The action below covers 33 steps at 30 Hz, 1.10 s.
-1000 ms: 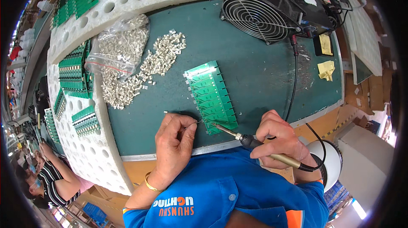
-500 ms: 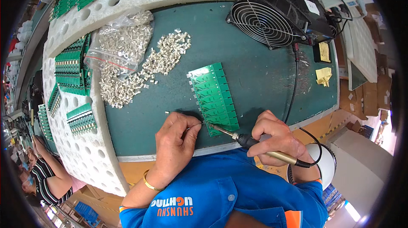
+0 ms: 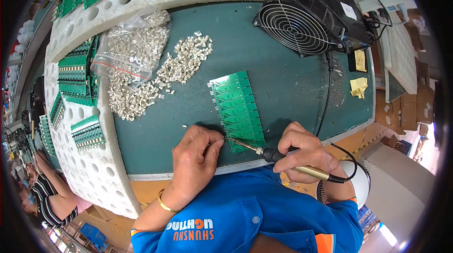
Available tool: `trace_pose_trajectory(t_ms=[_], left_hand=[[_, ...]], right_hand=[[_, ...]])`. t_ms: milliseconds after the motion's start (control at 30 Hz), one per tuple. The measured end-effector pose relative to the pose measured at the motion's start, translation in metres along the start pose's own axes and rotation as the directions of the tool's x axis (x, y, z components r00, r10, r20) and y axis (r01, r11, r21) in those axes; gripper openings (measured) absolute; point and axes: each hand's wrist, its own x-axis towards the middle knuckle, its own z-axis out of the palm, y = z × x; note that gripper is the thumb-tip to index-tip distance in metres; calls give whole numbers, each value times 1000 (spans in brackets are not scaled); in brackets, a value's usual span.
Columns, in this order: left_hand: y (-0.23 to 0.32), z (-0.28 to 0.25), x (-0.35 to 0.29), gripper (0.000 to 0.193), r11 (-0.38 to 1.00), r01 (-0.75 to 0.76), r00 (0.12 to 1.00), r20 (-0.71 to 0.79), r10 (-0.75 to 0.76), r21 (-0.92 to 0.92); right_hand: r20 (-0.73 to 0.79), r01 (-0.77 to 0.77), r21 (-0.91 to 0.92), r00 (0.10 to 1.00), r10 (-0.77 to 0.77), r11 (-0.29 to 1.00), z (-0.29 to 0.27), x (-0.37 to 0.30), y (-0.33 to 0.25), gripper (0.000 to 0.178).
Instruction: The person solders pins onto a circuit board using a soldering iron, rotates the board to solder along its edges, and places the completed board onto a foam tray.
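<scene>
A green circuit board panel (image 3: 238, 109), scored into several strips with small pins along its left edge, lies on the green mat in front of me. My right hand (image 3: 306, 154) grips a soldering iron (image 3: 270, 154) with a black collar and gold-coloured handle. Its tip touches the panel's near left part. Opposite it, my left hand (image 3: 198, 151) is closed in a pinch at the panel's left edge. From those fingertips a thin solder wire (image 3: 225, 139) reaches toward the iron's tip; the rest of it is hidden by the hand. One loose white connector (image 3: 184, 126) lies just beyond my left hand.
White pin connectors (image 3: 181, 62) lie heaped beside an open plastic bag (image 3: 137, 41) of more. White perforated foam (image 3: 94, 173) at the left bears several green boards (image 3: 75, 76). A black fan (image 3: 295, 29) stands far right, near a yellow sponge (image 3: 359, 88). The iron's cord (image 3: 353, 168) loops right.
The view has shifted very slightly. Both hands, the iron and the panel keep nearly the same places, with the tip still at the panel's near left part.
</scene>
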Motion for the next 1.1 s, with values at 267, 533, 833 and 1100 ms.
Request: trace_pose_trajectory(t_ms=[267,533,833,1100], left_hand=[[-1,1,1,8,1000,-18,1000,-2,18,3],[0,-1,2,9,999,-29,999,25,28,33],[0,-9,-3,7,1000,16,1000,9,-16,-4],[-2,-10,-5,7,1000,1,1000,-12,-1,19]], right_hand=[[10,14,-8,1000,-13,1000,-4,5,0,27],[35,14,-10,999,-14,1000,-9,12,-2,26],[17,-14,-12,1000,14,1000,-19,6,-11,26],[-80,-6,19,997,7,1000,-16,1,-11,29]])
